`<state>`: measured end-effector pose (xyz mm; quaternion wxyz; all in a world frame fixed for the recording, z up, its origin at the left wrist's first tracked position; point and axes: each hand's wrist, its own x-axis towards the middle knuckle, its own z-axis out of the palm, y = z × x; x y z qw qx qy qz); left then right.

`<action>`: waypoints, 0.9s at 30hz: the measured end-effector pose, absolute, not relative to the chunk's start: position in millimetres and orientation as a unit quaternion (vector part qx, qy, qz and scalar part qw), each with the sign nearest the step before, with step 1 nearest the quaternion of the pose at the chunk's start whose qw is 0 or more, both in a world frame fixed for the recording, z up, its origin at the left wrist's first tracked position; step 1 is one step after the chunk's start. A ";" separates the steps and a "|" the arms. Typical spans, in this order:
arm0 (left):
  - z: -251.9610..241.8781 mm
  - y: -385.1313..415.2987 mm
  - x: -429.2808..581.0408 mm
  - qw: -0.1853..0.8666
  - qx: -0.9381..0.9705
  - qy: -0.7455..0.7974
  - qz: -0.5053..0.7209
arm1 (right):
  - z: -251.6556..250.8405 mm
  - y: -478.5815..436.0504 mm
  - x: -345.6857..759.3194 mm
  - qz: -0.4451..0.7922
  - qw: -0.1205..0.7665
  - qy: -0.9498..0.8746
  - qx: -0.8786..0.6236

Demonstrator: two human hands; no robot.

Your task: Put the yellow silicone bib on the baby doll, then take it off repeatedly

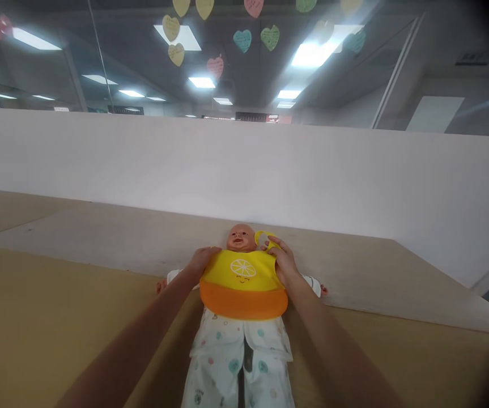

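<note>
A baby doll (241, 237) lies on its back, head away from me, dressed in white printed clothes (222, 362). Over its chest is a yellow bib (261, 272) with a white lemon-slice print and an orange pocket (244, 300) at the bottom. My left hand (202, 263) is closed at the bib's upper left edge by the doll's shoulder. At the other side, my right hand (283, 258) has its fingers on the bib's yellow neck strap (261, 237), which curves up beside the doll's head. My fingertips partly hide the strap.
Under the doll is a tan surface (57, 317) with a paler grey board-like strip (100, 238) across it. A low white wall (236, 170) stands behind the doll's head. Above it, glass (210, 96) carries several heart-shaped notes (269, 38) and reflects ceiling lights.
</note>
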<state>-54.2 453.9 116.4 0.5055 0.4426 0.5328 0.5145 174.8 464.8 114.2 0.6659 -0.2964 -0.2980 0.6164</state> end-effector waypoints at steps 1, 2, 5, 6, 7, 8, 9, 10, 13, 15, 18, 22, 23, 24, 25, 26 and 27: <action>117.0 456.4 -53.5 0.503 0.447 0.539 0.507 | 114.1 465.9 176.5 0.620 0.665 -0.295 -0.295; 117.2 459.1 -52.8 0.500 0.451 0.546 0.498 | 113.8 467.1 178.4 0.621 0.665 -0.294 -0.293; 114.5 467.4 -51.6 0.491 0.458 0.564 0.481 | 111.5 470.5 185.0 0.615 0.668 -0.296 -0.296; 112.6 470.2 -51.4 0.488 0.458 0.569 0.479 | 110.1 471.7 187.1 0.612 0.671 -0.293 -0.299; 110.6 472.9 -51.2 0.486 0.456 0.573 0.478 | 108.5 473.1 188.8 0.611 0.674 -0.288 -0.299; 108.6 475.2 -51.0 0.483 0.454 0.577 0.477 | 106.8 474.6 190.0 0.611 0.676 -0.282 -0.300; 107.0 477.2 -50.9 0.482 0.450 0.581 0.477 | 105.2 476.4 190.7 0.613 0.677 -0.276 -0.299; 105.8 478.7 -50.9 0.480 0.445 0.585 0.479 | 103.8 478.5 190.8 0.615 0.678 -0.269 -0.299; 105.1 480.7 -51.0 0.479 0.430 0.588 0.490 | 101.4 485.5 189.0 0.609 0.690 -0.242 -0.307; 105.4 481.0 -51.0 0.490 0.426 0.577 0.495 | 101.1 489.6 187.6 0.596 0.703 -0.228 -0.314; 103.5 482.6 -50.6 0.508 0.418 0.565 0.498 | 100.6 494.0 187.1 0.571 0.721 -0.235 -0.315; 101.5 485.4 -52.6 0.526 0.406 0.562 0.493 | 98.3 498.8 186.7 0.555 0.732 -0.242 -0.312; 102.0 485.6 -54.2 0.543 0.404 0.555 0.484 | 97.7 500.1 186.1 0.556 0.728 -0.240 -0.321; 103.0 485.6 -56.1 0.574 0.401 0.538 0.470 | 97.1 501.4 185.1 0.556 0.722 -0.238 -0.336; 104.1 485.6 -58.4 0.615 0.394 0.510 0.454 | 96.6 502.7 184.0 0.559 0.712 -0.238 -0.352; 105.2 485.7 -60.7 0.662 0.383 0.475 0.435 | 96.1 503.9 182.8 0.562 0.702 -0.238 -0.367; 106.0 486.1 -63.1 0.706 0.372 0.436 0.416 | 95.4 505.0 181.6 0.568 0.691 -0.239 -0.378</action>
